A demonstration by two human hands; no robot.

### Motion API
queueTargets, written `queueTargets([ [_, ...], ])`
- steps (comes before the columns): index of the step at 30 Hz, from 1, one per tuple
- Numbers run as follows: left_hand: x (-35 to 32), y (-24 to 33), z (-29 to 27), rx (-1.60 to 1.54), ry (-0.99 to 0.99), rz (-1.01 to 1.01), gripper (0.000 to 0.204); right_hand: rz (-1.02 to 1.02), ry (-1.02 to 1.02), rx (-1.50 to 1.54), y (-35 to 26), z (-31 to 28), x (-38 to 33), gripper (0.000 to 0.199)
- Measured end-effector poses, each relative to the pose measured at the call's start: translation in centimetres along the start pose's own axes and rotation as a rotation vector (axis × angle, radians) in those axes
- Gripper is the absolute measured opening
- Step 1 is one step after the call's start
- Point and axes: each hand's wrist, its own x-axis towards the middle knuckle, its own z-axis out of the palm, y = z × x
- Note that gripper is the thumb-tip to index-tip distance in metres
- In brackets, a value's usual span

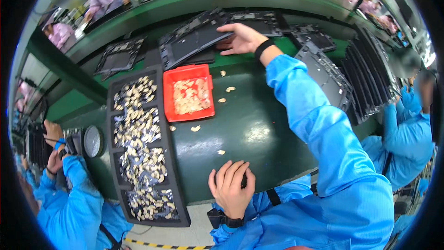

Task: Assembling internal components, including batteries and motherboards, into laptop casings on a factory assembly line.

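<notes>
Our hands are well apart: right hand [243, 39] has the dark panel [194, 44] by one end, back of the bench [273, 153]; left hand [231, 183] curls up front, can't tell if it's holding anything. One-ended grip could tip it into the red tray [187, 72].

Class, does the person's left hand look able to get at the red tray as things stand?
Probably yes: between the left hand, near the table's edge, and the red tray lie only green tabletop and scattered pale pieces; the right sleeve passes off to the right.
</notes>
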Motion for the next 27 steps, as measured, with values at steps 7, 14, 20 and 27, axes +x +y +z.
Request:
queueTargets([
  [7, 0.1, 0.0, 0.1, 0.012, 0.020, 0.000, 0.018, 0.065, -0.120, 0.317, 1.0, -0.4, -0.3, 0.043],
  [14, 0.5, 0.9, -2.1, -0.117, -0.093, -0.020, 0.019, -0.033, -0.079, 0.323, 2.0, -0.2, -0.4, 0.028],
  [20, 8.7, 7.6, -11.1, -0.299, -0.141, 0.092, 0.020, -0.173, 0.067, 0.297, 1.9, 0.8, 0.4, 0.025],
  [27, 31.4, -0.6, -9.7, 0.105, 0.029, -0.016, 0.042, -0.279, 0.109, 0.330, 3.9, 0.9, 1.6, 0.029],
])
